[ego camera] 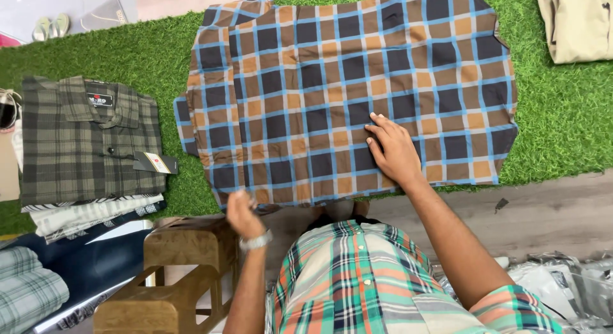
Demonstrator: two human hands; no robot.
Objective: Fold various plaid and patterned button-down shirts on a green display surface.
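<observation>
Beige garment [578,21] is cut off by top and right edges. Left hand [242,214] is motion-blurred; grip can't be told. Lower shirts of folded stack [89,212] are hidden under grey plaid shirt [86,139]. Sandals [51,27] are too small for detail.

one spread checked shirt [345,91], one folded-shirt stack [89,155], one wooden stool [172,276]

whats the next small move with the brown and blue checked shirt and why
Probably fold the near left edge of the checked shirt inward. The right hand lies flat on the cloth, pinning its middle, while the left hand is at the near left hem, which looks slightly lifted. The shirt lies spread on the green turf mat, not yet folded like the stacked shirts at left.
</observation>
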